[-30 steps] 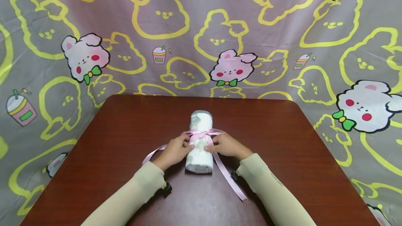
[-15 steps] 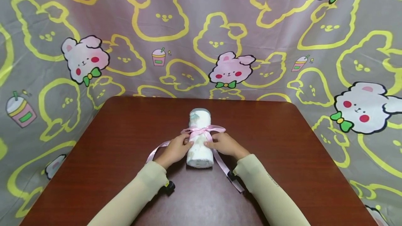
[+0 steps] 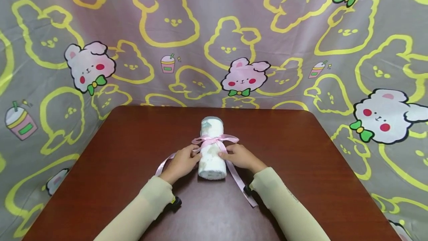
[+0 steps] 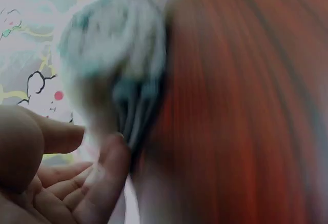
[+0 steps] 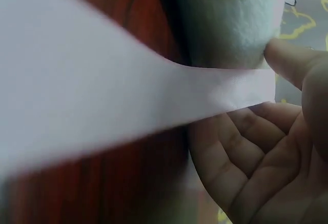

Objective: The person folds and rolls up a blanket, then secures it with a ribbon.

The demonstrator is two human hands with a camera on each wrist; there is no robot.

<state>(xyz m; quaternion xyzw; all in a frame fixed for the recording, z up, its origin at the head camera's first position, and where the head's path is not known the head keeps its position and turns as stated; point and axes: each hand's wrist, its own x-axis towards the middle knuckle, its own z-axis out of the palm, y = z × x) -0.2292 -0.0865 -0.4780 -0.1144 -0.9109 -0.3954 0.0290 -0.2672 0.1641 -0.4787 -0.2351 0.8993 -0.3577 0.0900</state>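
Observation:
A white rolled towel (image 3: 212,163) with greenish patches lies lengthwise before me, tied with a pink ribbon (image 3: 221,145) in a bow with a loop on each side. At its left side is my left hand (image 3: 182,163), its thumb apart from the fingers in the left wrist view. My right hand (image 3: 243,158) lies at the right side; in the right wrist view its thumb tip touches the towel (image 5: 230,24) and the ribbon tail (image 5: 236,86) passes over its bent fingers. Neither hand visibly pinches the ribbon. Hidden beneath the hands are some fingertips.
The towel rests on a brown wooden table (image 3: 147,129) with rounded far corners. Behind and beside it hangs a grey cloth (image 3: 197,25) printed with yellow outlines and rabbit faces. One ribbon tail runs left behind the left hand, another toward the front right.
The bow's loops have spread wider to both sides over the last second. Lately my left hand has shifted slightly left, its thumb easing off the towel. The right hand has stayed nearly in place.

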